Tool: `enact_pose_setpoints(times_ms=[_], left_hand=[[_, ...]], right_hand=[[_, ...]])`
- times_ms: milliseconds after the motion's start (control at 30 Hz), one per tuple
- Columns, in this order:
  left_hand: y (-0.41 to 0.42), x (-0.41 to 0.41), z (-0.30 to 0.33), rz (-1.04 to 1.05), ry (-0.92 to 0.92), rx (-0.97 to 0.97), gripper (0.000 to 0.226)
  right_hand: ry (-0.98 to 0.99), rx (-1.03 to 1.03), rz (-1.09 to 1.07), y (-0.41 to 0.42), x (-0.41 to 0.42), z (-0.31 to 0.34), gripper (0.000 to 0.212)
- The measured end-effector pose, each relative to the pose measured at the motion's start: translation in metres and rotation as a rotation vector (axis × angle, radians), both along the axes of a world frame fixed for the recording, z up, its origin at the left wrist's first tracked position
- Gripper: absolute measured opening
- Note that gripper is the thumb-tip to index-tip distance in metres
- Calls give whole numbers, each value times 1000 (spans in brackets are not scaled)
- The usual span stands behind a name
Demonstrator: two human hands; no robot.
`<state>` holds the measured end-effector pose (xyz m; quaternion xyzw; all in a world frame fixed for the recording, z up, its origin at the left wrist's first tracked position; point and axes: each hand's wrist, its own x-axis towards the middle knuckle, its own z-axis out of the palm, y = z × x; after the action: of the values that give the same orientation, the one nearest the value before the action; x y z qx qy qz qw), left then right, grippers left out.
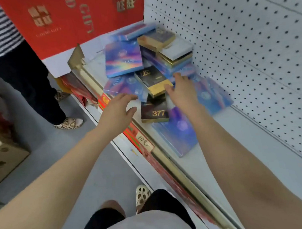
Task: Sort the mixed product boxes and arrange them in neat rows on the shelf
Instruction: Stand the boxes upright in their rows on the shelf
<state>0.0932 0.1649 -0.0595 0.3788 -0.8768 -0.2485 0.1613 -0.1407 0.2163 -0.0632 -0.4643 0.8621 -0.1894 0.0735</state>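
Note:
A jumbled pile of product boxes lies on the white shelf (231, 155). Several are shiny blue-purple boxes, such as one large one (123, 59) at the pile's back left and another (180, 133) at the front. Black-and-gold boxes are mixed in: one tilted on top (153, 80) and one marked 377 (154, 110) below it. My right hand (179, 88) reaches over the pile, fingers spread, beside the gold end of the tilted black box. My left hand (118, 108) hovers at the shelf's front edge, fingers loosely spread, holding nothing.
A white pegboard wall (249, 43) backs the shelf. A gold rail with red price strip (143, 143) runs along the shelf front. A red gift box (67, 21) stands at the shelf's far end. Another person (25, 70) stands at left, near a cardboard carton (2, 158).

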Motion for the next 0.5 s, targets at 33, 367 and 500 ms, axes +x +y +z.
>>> enact_pose_setpoints(times_ms=[33, 367, 500], left_hand=[[-11, -3, 1, 0, -7, -13, 39], [-138, -42, 1, 151, 70, -1, 53], [-176, -58, 0, 230, -52, 272, 70]], right_hand=[[-21, 49, -21, -14, 2, -1, 59], [-232, 79, -227, -40, 15, -20, 88], [-201, 128, -295, -39, 22, -16, 89]])
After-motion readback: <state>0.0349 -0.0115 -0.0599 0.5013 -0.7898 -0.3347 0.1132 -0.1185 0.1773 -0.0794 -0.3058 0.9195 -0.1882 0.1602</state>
